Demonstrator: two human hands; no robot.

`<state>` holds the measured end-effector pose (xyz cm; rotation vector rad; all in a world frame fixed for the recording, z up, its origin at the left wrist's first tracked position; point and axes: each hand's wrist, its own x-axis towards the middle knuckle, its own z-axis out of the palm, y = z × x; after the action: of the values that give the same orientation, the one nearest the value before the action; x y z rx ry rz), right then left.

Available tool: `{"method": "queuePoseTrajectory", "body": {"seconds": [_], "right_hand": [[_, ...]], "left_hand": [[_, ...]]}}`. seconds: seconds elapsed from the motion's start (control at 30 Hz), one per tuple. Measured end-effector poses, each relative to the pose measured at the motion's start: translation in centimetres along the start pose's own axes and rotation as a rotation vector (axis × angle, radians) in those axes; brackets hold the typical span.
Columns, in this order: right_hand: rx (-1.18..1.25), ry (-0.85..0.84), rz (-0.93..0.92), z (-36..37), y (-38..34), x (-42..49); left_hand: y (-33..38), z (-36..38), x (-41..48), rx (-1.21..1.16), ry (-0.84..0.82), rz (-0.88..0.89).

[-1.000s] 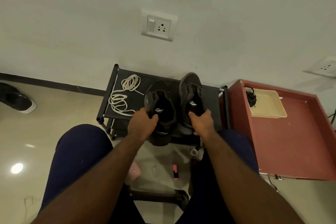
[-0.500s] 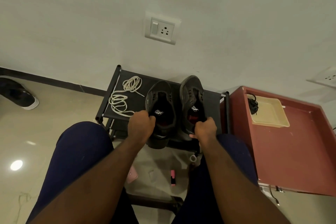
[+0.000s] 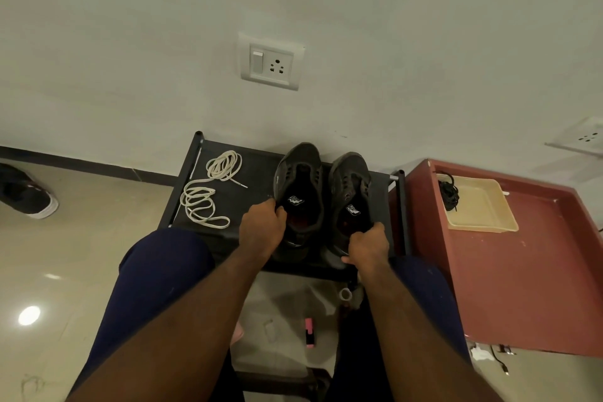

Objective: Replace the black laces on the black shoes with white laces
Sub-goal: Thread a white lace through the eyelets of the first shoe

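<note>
Two black shoes stand side by side, toes to the wall, on a small black rack [image 3: 261, 157]. Neither shows a lace. My left hand [image 3: 261, 228] grips the collar of the left shoe [image 3: 301, 186] at its left side. My right hand [image 3: 368, 246] grips the heel edge of the right shoe [image 3: 350, 188]. Two white laces [image 3: 205, 196] lie in loose coils on the left part of the rack. A bundle of black laces [image 3: 448, 194] sits at the left end of a beige tray [image 3: 479, 206].
The beige tray rests on a red-brown table [image 3: 528, 271] to the right of the rack. A wall with a socket plate [image 3: 270, 60] is close behind. Another dark shoe [image 3: 27, 194] lies on the floor at far left. A pink marker [image 3: 309, 332] lies between my legs.
Both shoes have slid to the right along the rack, with my hands still on them. My right hand has shifted from the shoe's opening to its heel edge.
</note>
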<state>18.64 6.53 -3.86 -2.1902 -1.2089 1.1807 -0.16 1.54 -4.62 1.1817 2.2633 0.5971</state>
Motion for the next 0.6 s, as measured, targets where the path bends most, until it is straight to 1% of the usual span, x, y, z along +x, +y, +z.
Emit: {"method": "queuePoseTrajectory", "body": {"seconds": [0.17,0.27,0.37,0.47,0.6], "right_hand": [[-0.071,0.069,-0.075,0.5,0.6,0.6],[-0.052,0.059,-0.100,0.6,0.4,0.3],[-0.015,0.000,-0.126,0.2,0.0,-0.4],[0.062,-0.082,-0.136,0.2,-0.2,-0.9],[0.167,-0.171,-0.128,1.0,-0.1,-1.4]], "left_hand": [[0.2,0.4,0.2,0.002,0.014,0.009],[-0.1,0.7,-0.1,0.009,0.047,0.016],[-0.3,0.8,-0.6,0.021,0.090,0.015],[-0.6,0.7,-0.8,0.025,0.135,-0.023],[-1.2,-0.1,-0.3,0.018,0.148,-0.037]]}}
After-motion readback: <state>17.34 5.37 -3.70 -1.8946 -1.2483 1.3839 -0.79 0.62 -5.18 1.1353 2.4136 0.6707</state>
